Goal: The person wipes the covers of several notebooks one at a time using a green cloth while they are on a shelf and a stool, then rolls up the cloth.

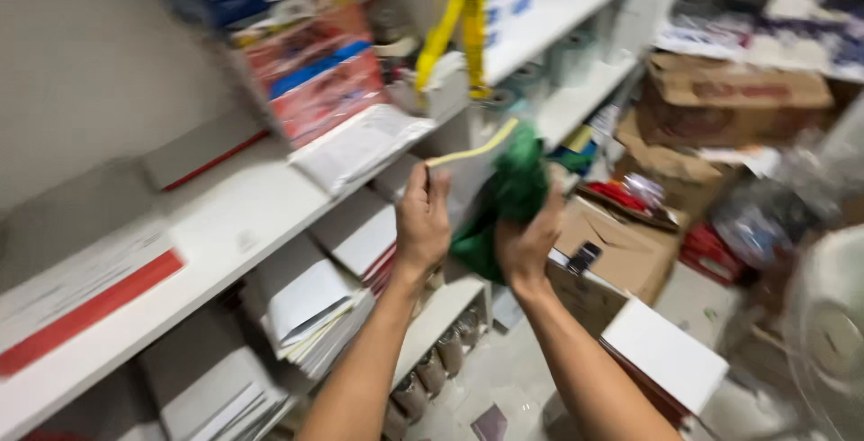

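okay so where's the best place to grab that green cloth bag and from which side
Probably the bunched lower body of the green bag, from the right, where the right hand cups it. It is soft and crumpled, so it gathers easily. The left hand pinches its pale yellow strap.

From my remote view I see a storeroom, blurred by motion. A plain pale grey wall (81, 54) fills the upper left. Along it run long white shelves (229, 216), stacked with white envelopes and paper bundles (306, 301) and, higher up, red and blue packets (315, 72). Brown cardboard boxes (729, 90) crowd the right side. The floor (504, 378) below is pale and smooth. Light is even and flat.
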